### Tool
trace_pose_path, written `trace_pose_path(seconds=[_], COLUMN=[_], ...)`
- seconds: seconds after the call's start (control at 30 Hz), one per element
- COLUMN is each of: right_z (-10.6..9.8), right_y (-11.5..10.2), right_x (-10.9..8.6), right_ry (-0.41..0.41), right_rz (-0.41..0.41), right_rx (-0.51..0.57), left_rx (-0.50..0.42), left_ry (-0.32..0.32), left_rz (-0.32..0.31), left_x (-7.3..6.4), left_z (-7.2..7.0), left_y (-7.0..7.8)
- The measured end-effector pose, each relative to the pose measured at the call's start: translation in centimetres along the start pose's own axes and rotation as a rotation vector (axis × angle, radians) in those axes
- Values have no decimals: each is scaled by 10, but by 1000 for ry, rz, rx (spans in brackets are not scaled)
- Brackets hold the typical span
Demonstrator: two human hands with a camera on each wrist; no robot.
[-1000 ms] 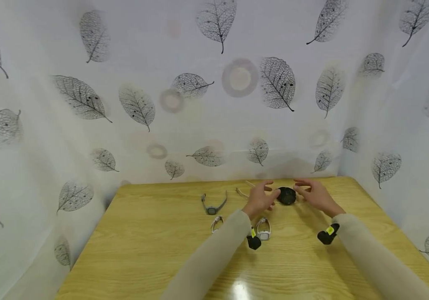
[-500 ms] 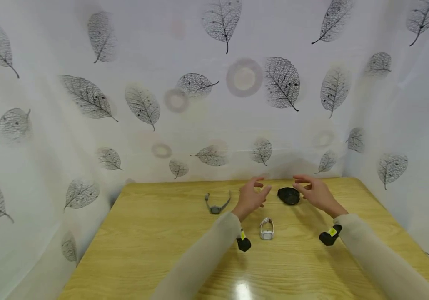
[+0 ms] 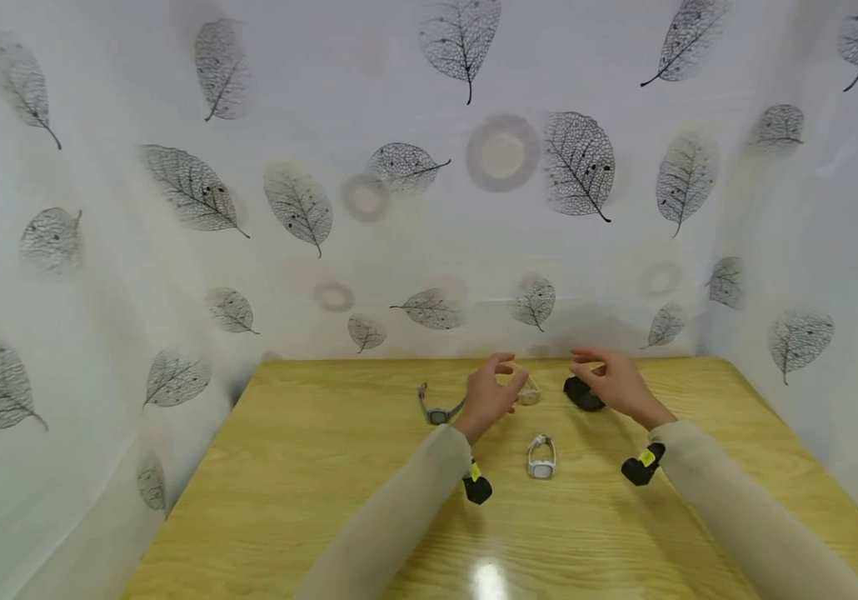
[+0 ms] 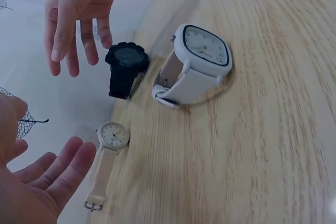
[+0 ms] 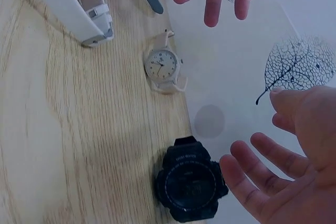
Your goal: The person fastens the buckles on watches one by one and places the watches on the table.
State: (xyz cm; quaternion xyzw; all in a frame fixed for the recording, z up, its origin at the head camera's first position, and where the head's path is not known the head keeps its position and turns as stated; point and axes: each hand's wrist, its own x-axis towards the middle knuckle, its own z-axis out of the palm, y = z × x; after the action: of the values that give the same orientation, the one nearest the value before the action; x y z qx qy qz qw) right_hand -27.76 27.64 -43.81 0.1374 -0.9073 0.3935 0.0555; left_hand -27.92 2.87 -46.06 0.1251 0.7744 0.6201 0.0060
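Both hands hover over the far part of the table with fingers spread and loosely bent, holding nothing. My left hand [image 3: 487,398] is beside a cream watch with a round dial [image 3: 530,395], its strap unfastened and lying along the table in the left wrist view. My right hand [image 3: 619,386] is close by a chunky black digital watch [image 3: 583,395], partly covering it in the head view. The black watch's face [image 5: 190,187] points up in the right wrist view, with the fingertips just beside it.
A white watch with a squarish dial [image 3: 541,468] stands nearer the front, its strap buckled into a loop. Left of the left hand lies a grey watch [image 3: 438,416] with its strap spread. Leaf-patterned white sheeting [image 3: 414,242] surrounds the wooden table [image 3: 309,467].
My left hand has drawn away leftward from the black watch, uncovering the cream watch. The right hand has shifted slightly left over the black watch. Another white watch is now hidden behind the left sleeve.
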Motion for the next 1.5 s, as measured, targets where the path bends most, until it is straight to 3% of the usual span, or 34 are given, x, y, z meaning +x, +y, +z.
trace_pose_path(seconds=[0.17, 0.47, 0.6, 0.83, 1.0, 1.27, 1.5], right_z=[7, 30, 40, 60, 69, 73, 75], right_y=[-2, -10, -12, -12, -12, -15, -12], right_x=[5, 20, 27, 35, 37, 36, 36], right_ry=[-14, -40, -74, -152, -161, -197, -214], right_rz=[13, -22, -35, 19, 17, 98, 109], right_rx=[16, -6, -46, -84, -111, 33, 95], left_rx=[31, 256, 250, 266, 207, 50, -26], left_ry=[25, 166, 187, 192, 181, 161, 187], left_rz=[-5, 10, 1, -52, -95, -163, -207], left_x=[-2, -6, -5, 2, 5, 5, 10], left_z=[-2, 0, 3, 9, 11, 12, 14], left_y=[-2, -5, -8, -21, -28, -29, -32])
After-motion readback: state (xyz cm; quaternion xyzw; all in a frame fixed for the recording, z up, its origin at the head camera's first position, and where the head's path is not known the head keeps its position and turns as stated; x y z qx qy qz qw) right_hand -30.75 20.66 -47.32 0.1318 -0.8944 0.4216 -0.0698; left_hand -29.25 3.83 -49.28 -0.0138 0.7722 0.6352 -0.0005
